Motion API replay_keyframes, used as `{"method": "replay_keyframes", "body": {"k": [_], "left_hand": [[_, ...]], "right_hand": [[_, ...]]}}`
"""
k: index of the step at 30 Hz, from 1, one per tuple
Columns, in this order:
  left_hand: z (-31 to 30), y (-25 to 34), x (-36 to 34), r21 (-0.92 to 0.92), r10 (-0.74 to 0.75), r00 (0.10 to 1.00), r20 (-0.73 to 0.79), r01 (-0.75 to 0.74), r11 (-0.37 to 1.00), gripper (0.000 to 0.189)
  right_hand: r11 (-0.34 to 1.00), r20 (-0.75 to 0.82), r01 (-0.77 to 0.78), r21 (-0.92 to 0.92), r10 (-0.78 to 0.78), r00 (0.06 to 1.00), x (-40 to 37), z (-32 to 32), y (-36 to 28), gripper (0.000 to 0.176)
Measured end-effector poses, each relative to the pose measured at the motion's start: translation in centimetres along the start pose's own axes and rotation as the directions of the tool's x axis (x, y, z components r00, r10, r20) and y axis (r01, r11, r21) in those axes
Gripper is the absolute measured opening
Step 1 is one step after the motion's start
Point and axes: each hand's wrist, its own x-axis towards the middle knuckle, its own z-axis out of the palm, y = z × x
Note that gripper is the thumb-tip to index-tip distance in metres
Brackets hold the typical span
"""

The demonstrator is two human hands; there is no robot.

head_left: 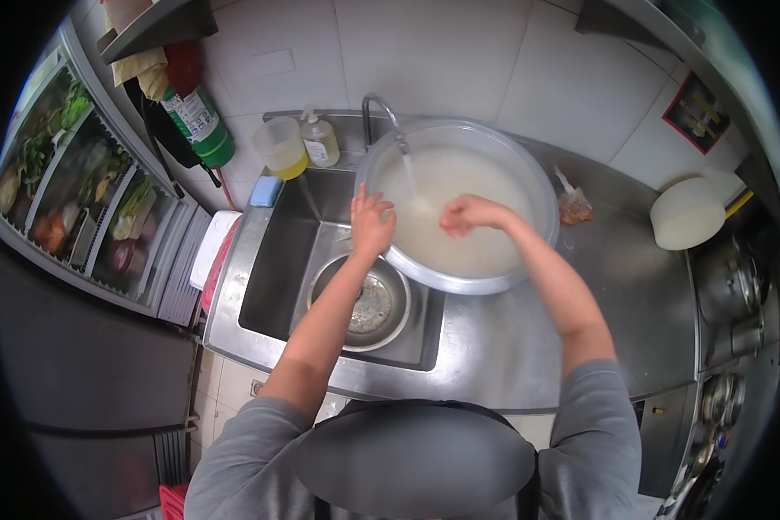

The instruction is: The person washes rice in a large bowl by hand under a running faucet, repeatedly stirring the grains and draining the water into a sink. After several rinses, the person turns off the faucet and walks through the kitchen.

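A large metal basin (pixel 542 186) of cloudy, whitish water stands over the sink's right part and the counter. Water runs into it from a curved faucet (pixel 388 111). My left hand (pixel 373 224) is at the basin's left rim, its fingers spread and apart. Over the cloudy water is my right hand (pixel 472 214), fingers curled inward and slightly blurred. Whether anything lies within those fingers is hidden. Below my left hand, a smaller round metal pan (pixel 400 322) sits in the sink (pixel 277 295), partly covered by my left forearm.
Behind the sink stand a soap pump bottle (pixel 321 143) and a plastic jug (pixel 279 149) with yellow liquid. A blue sponge (pixel 266 191) lies on the left edge. Right of the basin are a small plastic bag (pixel 574 204) and a pale round bowl (pixel 687 214).
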Motion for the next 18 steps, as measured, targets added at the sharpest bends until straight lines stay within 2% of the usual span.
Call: {"method": "replay_keyframes", "body": {"k": [2,4,5,7,8,10,11,13,14,16,17,18], "left_hand": [[-0.1,0.1,-0.1,-0.02,0.0,1.0,-0.019,0.0,1.0,0.017],[-0.1,0.2,-0.2,-0.043,-0.003,0.999,-0.049,0.001,0.999,0.017],[0.0,0.1,-0.3,-0.072,-0.005,0.997,-0.074,-0.001,0.997,0.017],[0.2,-0.1,-0.3,-0.11,0.003,0.992,-0.127,-0.017,0.994,0.016],[0.3,-0.1,-0.4,-0.155,0.006,0.985,-0.174,-0.034,0.987,0.015],[0.3,-0.1,-0.3,-0.167,0.007,0.982,-0.189,-0.039,0.985,0.014],[0.2,-0.1,-0.3,-0.185,0.005,0.98,-0.2,-0.043,0.982,0.013],[0.4,-0.2,-0.3,-0.192,0.008,0.979,-0.202,-0.048,0.98,0.013],[0.5,-0.3,-0.1,-0.205,0.007,0.979,-0.205,-0.05,0.977,0.012],[0.4,-0.2,-0.1,-0.204,0.003,0.979,-0.202,-0.045,0.978,0.012],[0.4,-0.2,0.0,-0.206,-0.005,0.98,-0.199,-0.037,0.978,0.012],[0.3,-0.1,0.0,-0.206,-0.003,0.98,-0.197,-0.038,0.978,0.012]], "right_hand": [[0.99,-0.342,0.132,-0.042,-0.139,0.929,4.9,0.9,0.2,0.014],[0.989,-0.58,0.15,-0.016,-0.131,0.804,11.1,1.3,2.0,0.012],[0.987,-0.578,0.158,-0.016,-0.139,0.804,13.2,1.5,2.4,0.012],[0.935,-0.671,0.258,0.244,-0.03,0.741,16.6,1.5,2.7,0.013],[0.933,-0.67,0.264,0.245,-0.034,0.742,18.1,1.4,3.0,0.013],[0.904,-0.709,0.247,0.348,0.081,0.701,21.0,1.1,3.8,0.013],[0.902,-0.708,0.252,0.349,0.078,0.701,22.4,0.9,4.4,0.013],[0.905,-0.772,0.271,0.328,0.091,0.629,25.9,0.3,6.3,0.01],[0.903,-0.774,0.276,0.328,0.09,0.627,27.5,0.0,7.2,0.01],[0.913,-0.844,0.305,0.271,0.073,0.531,29.3,-0.2,7.6,0.007],[0.912,-0.845,0.307,0.273,0.074,0.53,30.0,-0.3,8.0,0.007],[0.83,-0.81,0.386,0.403,0.128,0.572,29.4,-0.1,7.2,0.007]]}}
